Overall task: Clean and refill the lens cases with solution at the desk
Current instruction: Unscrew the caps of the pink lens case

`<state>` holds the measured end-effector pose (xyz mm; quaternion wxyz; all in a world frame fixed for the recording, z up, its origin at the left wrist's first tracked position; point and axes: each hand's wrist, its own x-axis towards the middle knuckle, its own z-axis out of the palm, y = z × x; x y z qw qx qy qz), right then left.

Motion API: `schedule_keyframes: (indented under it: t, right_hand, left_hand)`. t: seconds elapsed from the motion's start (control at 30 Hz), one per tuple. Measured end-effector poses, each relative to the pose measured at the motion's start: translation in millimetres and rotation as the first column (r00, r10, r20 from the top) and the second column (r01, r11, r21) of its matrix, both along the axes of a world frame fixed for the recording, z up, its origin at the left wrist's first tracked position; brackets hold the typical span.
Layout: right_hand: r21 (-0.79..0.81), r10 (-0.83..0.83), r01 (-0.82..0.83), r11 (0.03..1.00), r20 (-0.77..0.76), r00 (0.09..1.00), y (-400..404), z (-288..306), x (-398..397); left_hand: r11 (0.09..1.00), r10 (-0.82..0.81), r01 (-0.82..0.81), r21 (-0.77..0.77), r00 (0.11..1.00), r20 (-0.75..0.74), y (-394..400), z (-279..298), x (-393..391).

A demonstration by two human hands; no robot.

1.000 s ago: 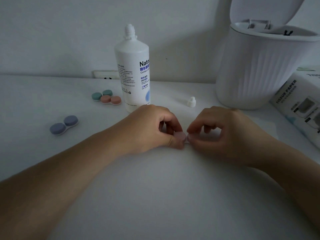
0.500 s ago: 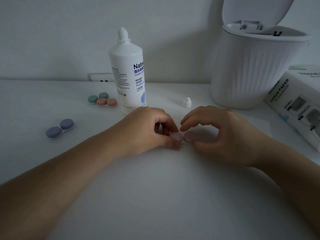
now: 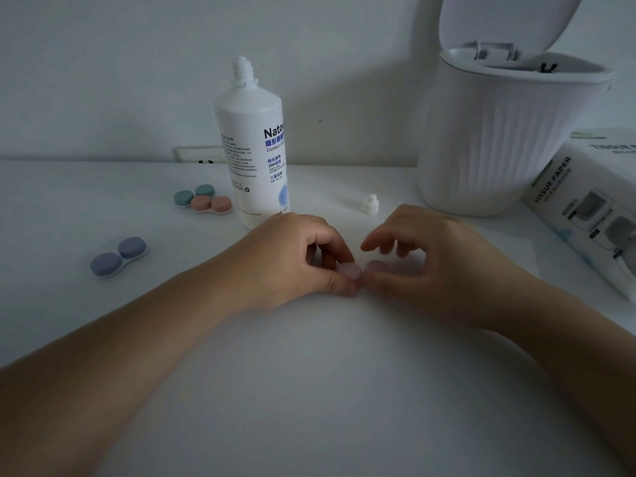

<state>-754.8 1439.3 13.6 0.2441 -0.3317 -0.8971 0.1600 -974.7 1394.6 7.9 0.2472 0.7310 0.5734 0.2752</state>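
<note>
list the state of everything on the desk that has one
solution bottle: upright, cap off
bottle cap: loose on the desk
pink lens case: caps on, held by both hands
left hand: pinching the left cap
right hand: fingers curled around the right cap
blue lens case: closed
green lens case: closed
peach lens case: closed
bin: lid up

Both bare forearms run in from the lower corners of the frame and meet at its centre. The left hand (image 3: 292, 256) lies knuckles up, its fingers curled and its thumb and fingertips pinching a small pink lens case (image 3: 351, 270). The right hand (image 3: 437, 266) arches just beside it, fingers bent and slightly blurred, thumb low near the case
</note>
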Motion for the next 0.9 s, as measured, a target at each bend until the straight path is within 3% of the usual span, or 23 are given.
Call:
schedule_keyframes:
  t: [0.3, 0.47, 0.67, 0.9]
  right_hand:
    - [0.046, 0.066, -0.069, 0.997, 0.068, 0.996, -2, -1, -2]
    - [0.075, 0.101, -0.1, 0.992, -0.006, 0.995, -3, 1, -1]
    - [-0.057, -0.084, 0.074, 0.996, -0.189, 0.978, 5, 3, 6]
    - [-0.064, -0.299, 0.294, 0.953, -0.077, 0.951, 18, 0, 13]
  left_hand:
    - [1.0, 0.003, -0.003, 0.0, 1.0, -0.007, 1, -1, -1]
    - [1.0, 0.005, -0.005, -0.004, 1.0, 0.008, -1, 0, 0]
    - [1.0, 0.016, -0.015, -0.018, 1.0, 0.01, -1, 0, 1]
    - [1.0, 0.005, -0.005, -0.019, 0.999, 0.04, -2, 0, 1]
